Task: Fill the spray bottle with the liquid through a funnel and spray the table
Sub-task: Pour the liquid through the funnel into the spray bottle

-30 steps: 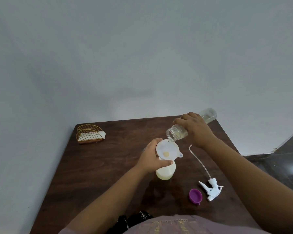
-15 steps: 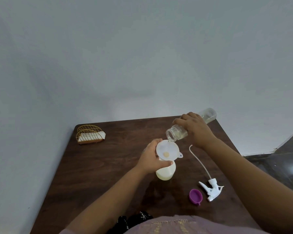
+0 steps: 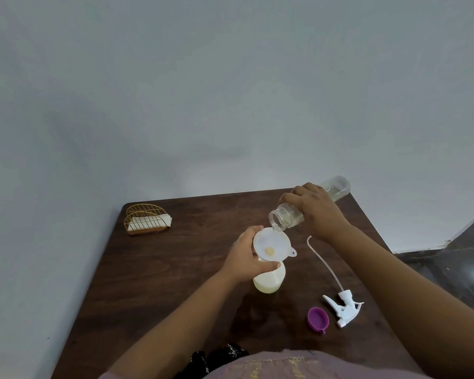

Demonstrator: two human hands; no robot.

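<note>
Stood upright near the middle of the dark wooden table (image 3: 159,269): the white spray bottle (image 3: 270,280), with pale yellowish liquid inside. Sat in its neck a white funnel (image 3: 271,248), with a small yellowish pool at the bottom of the cone. Wrapped around the bottle's upper part, just under the funnel, the left hand (image 3: 245,259), closed on it. Held above and to the right a clear bottle (image 3: 288,216), gripped around its middle by the right hand (image 3: 316,212), tilted with the open mouth just over the funnel's far rim. Hard to tell whether any stream was falling, perhaps too thin to see. Lay apart on the table to the right: the white trigger sprayer (image 3: 345,310) with its long tube, and just beside it a purple cap (image 3: 317,318). Stood at the far left corner a gold wire holder (image 3: 146,218) with white napkins.
</note>
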